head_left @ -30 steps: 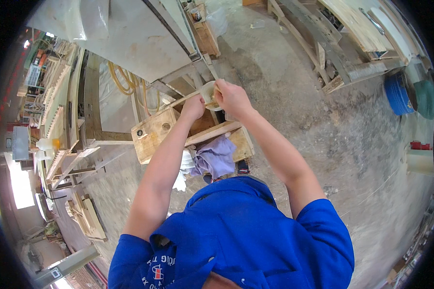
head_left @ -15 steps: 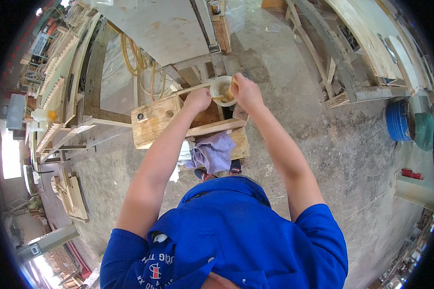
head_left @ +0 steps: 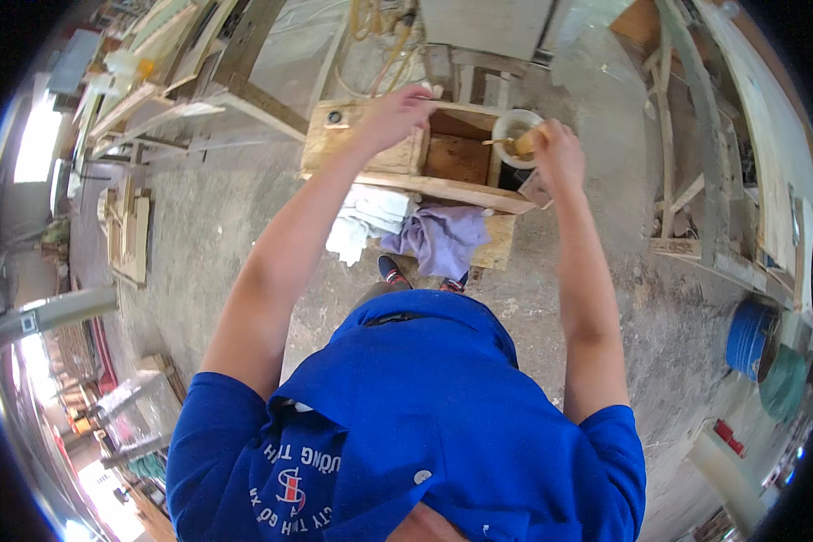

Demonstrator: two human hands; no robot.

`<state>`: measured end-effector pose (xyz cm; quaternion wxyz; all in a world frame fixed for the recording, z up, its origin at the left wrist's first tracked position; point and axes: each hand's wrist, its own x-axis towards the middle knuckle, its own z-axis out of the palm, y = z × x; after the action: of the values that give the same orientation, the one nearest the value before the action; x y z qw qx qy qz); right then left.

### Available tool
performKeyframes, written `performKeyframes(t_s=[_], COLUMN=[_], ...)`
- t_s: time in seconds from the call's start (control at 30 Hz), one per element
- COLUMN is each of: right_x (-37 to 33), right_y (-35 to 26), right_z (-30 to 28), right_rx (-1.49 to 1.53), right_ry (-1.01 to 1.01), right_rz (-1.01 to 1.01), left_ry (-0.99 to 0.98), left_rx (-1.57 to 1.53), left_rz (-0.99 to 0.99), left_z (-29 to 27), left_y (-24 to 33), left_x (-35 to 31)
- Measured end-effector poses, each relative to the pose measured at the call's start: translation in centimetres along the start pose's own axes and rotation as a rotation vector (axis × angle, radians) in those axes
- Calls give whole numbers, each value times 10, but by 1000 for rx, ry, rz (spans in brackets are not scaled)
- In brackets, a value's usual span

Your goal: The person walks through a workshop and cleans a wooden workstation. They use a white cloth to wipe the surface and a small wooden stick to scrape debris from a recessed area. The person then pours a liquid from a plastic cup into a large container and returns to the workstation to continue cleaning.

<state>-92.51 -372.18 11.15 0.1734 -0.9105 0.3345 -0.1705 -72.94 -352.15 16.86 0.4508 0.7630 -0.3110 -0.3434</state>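
Note:
My right hand (head_left: 558,157) is closed on a tan piece (head_left: 525,143), its kind too small to make out, over a round white tub (head_left: 506,123). A thin wooden stick (head_left: 494,142) pokes out past the tub's left rim. The tub sits at the right end of a long wooden box (head_left: 452,188). Over the box's left part, near its lid (head_left: 357,144), my left hand (head_left: 396,119) hovers with fingers apart and nothing in them. An open compartment (head_left: 456,155) of the box lies between the hands.
White cloth (head_left: 366,221) and a purple cloth (head_left: 444,238) lie along the box's near side. Wooden workbench frames stand left (head_left: 253,108) and right (head_left: 686,190). Hoses (head_left: 390,45) hang behind the box. A blue drum (head_left: 752,339) stands at the right.
My left hand has left the tub's side, moved left over the box and spread its fingers. My right hand stays closed at the tub. The whole view has shifted.

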Motion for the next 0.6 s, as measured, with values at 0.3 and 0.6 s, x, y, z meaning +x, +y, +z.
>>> performKeyframes(t_s=[0.3, 0.6], right_x=[-39, -144], right_y=[-36, -176], right_z=[-27, 106], right_rx=[98, 549], right_ry=[504, -594], right_rz=[-144, -106], left_ry=[237, 277], left_rx=[88, -367], left_rz=[-802, -531], left_z=[-51, -40], left_y=[-254, -286], left_x=[-159, -141])
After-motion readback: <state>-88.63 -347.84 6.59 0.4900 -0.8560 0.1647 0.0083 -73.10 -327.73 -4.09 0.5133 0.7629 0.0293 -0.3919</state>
